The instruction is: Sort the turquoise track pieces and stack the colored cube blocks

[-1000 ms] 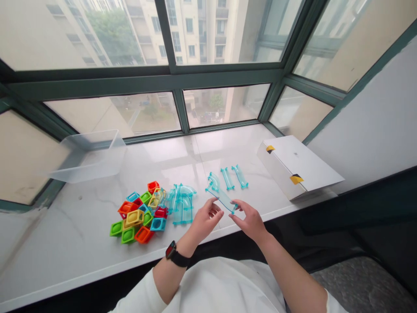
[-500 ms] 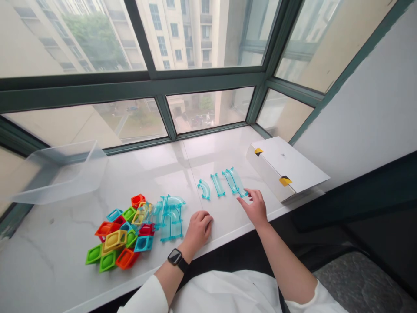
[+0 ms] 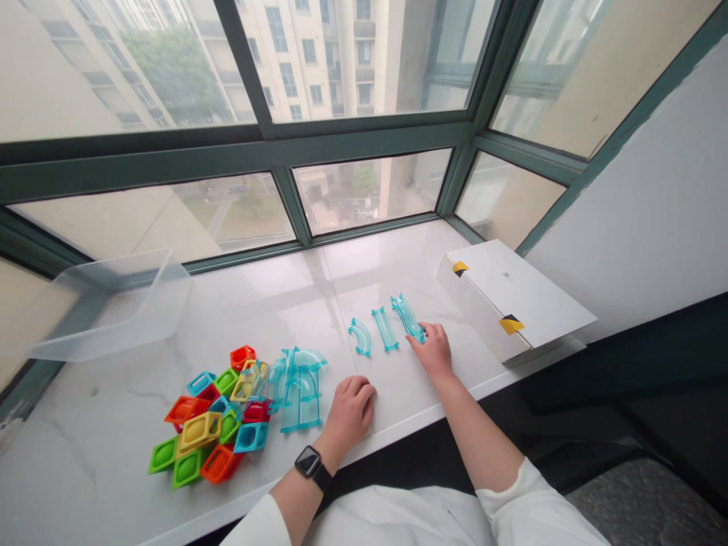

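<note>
Marble sill (image 3: pixel 267 318) under green window frames (image 3: pixel 364 136), apartment blocks outside. Right hand (image 3: pixel 435 353) half open, fingertips on the lower end of a clear blue track piece (image 3: pixel 407 317); can't tell if it's actually gripped. That piece lies on the sill, end of a short row: just left of it a straight track piece (image 3: pixel 385 329), then a curved track piece (image 3: pixel 359 337). Left hand (image 3: pixel 353 413) loosely closed, empty, resting on the sill just right of a heap of clear blue track pieces (image 3: pixel 299 390). Black watch (image 3: pixel 310 461) on that wrist, white sleeve (image 3: pixel 250 523) behind. Heap touches a pile of coloured plastic frames (image 3: pixel 199 431), mostly green, orange, red, yellow and blue. Farther left, a clear plastic bin (image 3: pixel 108 307). Right of the row, a white box (image 3: pixel 512 292) with yellow-and-black tape on its corners.
</note>
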